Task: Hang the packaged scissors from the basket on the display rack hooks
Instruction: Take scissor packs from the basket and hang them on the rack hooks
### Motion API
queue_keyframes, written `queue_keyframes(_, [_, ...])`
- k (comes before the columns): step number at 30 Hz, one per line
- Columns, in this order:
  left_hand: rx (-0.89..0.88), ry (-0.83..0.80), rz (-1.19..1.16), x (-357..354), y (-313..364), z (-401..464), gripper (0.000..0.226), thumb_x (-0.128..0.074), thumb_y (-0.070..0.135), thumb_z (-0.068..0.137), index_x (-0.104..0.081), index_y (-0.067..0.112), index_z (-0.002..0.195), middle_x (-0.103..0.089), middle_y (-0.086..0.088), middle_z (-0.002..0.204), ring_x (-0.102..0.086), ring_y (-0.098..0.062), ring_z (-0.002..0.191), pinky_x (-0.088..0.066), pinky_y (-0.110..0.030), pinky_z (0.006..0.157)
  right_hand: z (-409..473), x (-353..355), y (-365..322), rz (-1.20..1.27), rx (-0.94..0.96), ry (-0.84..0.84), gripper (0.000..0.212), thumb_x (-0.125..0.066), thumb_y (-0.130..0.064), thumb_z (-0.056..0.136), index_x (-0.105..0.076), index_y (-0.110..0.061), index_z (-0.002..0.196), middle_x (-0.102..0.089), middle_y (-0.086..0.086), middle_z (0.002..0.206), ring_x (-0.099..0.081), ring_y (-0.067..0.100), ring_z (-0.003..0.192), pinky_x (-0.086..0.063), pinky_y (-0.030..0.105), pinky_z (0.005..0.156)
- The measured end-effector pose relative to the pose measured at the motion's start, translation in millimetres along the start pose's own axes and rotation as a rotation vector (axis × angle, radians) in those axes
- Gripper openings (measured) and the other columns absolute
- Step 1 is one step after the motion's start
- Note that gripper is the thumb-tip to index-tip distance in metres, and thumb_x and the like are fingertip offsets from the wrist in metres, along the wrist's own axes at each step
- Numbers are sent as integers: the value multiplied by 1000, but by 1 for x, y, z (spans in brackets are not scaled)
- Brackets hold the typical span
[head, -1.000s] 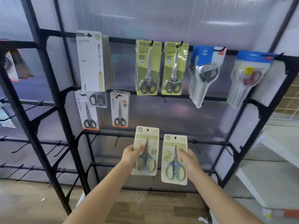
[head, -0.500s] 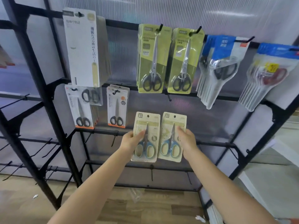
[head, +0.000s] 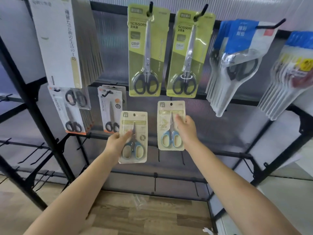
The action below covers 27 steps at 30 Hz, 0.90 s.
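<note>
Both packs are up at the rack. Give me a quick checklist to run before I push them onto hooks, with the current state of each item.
1. Left hand has a grip on the left pack: ok, thumb across its front.
2. Right hand has a grip on the right pack: ok, fingers on its front.
3. Hang holes clear: ok, both holes show uncovered at the top of the cards.
4. Packs upright: right pack ok; left pack slightly tilted, not ok.
5. Holes lined up with free hooks: cannot tell, no hook tip shows at either hole.
6. Clearance from hung goods: ok, the green scissor packs hang above, untouched.
</note>
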<state>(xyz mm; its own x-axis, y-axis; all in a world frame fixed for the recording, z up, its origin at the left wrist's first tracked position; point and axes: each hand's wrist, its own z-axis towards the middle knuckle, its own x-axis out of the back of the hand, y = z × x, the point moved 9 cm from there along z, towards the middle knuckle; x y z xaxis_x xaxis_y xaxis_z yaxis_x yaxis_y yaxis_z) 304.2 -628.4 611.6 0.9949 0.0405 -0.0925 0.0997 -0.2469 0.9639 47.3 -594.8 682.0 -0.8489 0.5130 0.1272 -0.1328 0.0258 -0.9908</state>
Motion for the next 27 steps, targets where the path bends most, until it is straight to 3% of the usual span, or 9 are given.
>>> queue_keyframes(5, [-1, 5, -12, 0, -5, 1, 10, -63, 25, 89, -64, 16, 90, -68, -3, 89, -64, -16, 74, -49, -26, 61, 6, 3, 10, -21, 39, 14, 20, -53, -32, 93, -57, -13, 100, -62, -5, 93, -59, 11, 86, -46, 24, 70])
queue_keyframes(10, [-8, 26, -1, 4, -7, 1, 10, -63, 26, 89, -63, 16, 88, -68, -2, 86, -63, -16, 73, -48, -26, 61, 17, 3, 13, -42, 56, 18, 17, -53, -31, 92, -55, -14, 91, -59, -6, 84, -57, 11, 80, -46, 26, 69])
queue_keyframes(16, [5, 53, 14, 8, -10, 2, 13, -65, 29, 87, -64, 16, 88, -69, -4, 89, -64, -19, 76, -51, -30, 66, 39, -9, 17, -26, -5, 14, 22, -52, -32, 94, -56, -12, 100, -63, 4, 104, -60, 23, 103, -48, 36, 88])
queue_keyframes(18, [2, 60, 30, 8, -9, 1, 13, -65, 30, 87, -64, 17, 87, -69, -3, 89, -64, -19, 78, -52, -31, 68, 46, -11, 15, -37, -29, 34, 30, -51, -33, 94, -55, -9, 113, -60, 8, 118, -54, 25, 115, -44, 36, 96])
queue_keyframes(20, [3, 63, 32, 7, -8, 0, 13, -65, 31, 87, -64, 18, 88, -68, -3, 90, -64, -18, 77, -51, -30, 68, 52, -13, 13, -92, -38, 32, 40, -49, -34, 95, -50, -6, 124, -56, 10, 127, -51, 27, 119, -41, 33, 93])
queue_keyframes(23, [-5, 56, 39, 3, -6, -2, 15, -63, 30, 88, -64, 16, 92, -68, -3, 91, -64, -18, 79, -51, -29, 70, 62, -15, 8, -179, -32, 21, 38, -45, -36, 97, -51, -7, 122, -56, 9, 128, -53, 27, 116, -38, 27, 79])
queue_keyframes(27, [-4, 48, 56, 0, -4, -3, 24, -64, 32, 88, -64, 11, 102, -68, -4, 95, -65, -20, 84, -53, -33, 77, 73, -18, 3, -293, -58, -8, 41, -37, -38, 99, -46, -8, 126, -51, 8, 134, -50, 29, 120, -39, 30, 86])
